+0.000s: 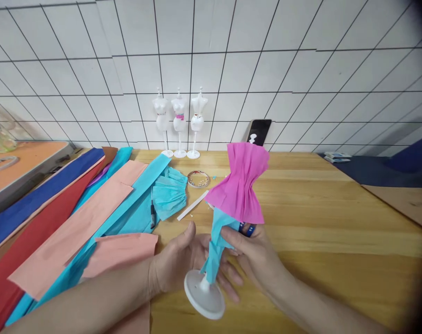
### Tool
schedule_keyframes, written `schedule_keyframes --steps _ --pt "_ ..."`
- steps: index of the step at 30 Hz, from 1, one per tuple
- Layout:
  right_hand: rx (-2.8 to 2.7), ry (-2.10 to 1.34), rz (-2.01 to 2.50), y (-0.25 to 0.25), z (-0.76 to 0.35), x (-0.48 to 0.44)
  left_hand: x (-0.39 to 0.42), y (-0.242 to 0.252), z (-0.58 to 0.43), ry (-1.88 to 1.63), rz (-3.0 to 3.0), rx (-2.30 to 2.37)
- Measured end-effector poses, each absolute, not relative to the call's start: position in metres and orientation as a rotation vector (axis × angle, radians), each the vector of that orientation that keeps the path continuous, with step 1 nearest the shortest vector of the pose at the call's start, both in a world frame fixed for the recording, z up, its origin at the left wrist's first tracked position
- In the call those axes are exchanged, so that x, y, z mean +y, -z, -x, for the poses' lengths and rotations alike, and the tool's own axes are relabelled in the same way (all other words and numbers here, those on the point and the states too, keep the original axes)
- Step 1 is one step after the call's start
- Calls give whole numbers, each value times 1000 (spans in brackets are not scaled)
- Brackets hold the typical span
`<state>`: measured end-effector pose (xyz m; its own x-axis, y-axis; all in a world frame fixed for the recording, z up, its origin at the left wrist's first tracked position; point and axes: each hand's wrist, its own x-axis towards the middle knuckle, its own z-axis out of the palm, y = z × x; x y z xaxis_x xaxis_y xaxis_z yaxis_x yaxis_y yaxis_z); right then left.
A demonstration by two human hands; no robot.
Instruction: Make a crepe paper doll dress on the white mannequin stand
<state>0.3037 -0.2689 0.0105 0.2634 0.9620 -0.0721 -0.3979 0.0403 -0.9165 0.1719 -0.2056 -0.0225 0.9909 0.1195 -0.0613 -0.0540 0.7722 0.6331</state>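
A small white dress-form stand (pixel 204 297) is tilted in front of me, its round base toward me. Pink crepe paper (pixel 239 185), gathered at the middle, covers its upper part, and blue crepe paper (pixel 216 246) hangs beneath that. My right hand (pixel 254 248) grips the stand through the blue paper, thumb on top. A dark blue looped item (pixel 247 229) shows at its fingers; its kind is unclear. My left hand (pixel 186 260) is open, fingers spread behind the stand; whether it touches the stand is hard to tell.
Against the tiled wall stand three white mini dress forms (pixel 178 120) and a phone (pixel 259 131). Crepe paper sheets (pixel 74 222) cover the left side. A gathered blue paper piece (pixel 171 192), a black marker (pixel 152 214), a white strip (pixel 193 205) and a bead-filled ring (pixel 198 179) lie midway.
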Motion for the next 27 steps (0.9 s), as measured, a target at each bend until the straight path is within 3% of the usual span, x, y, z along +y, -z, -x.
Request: schedule_keyframes --steps 8,19,27 --pt "-637 -998 1151 0 -309 -263 -221 3 -166 -423 -978 387" --pt "-681 -798 1315 8 -313 -259 -228 1 -169 -573 -1256 758" --pt "-667 -901 1285 5 -311 -261 -233 -1 -172 -382 -1066 693"
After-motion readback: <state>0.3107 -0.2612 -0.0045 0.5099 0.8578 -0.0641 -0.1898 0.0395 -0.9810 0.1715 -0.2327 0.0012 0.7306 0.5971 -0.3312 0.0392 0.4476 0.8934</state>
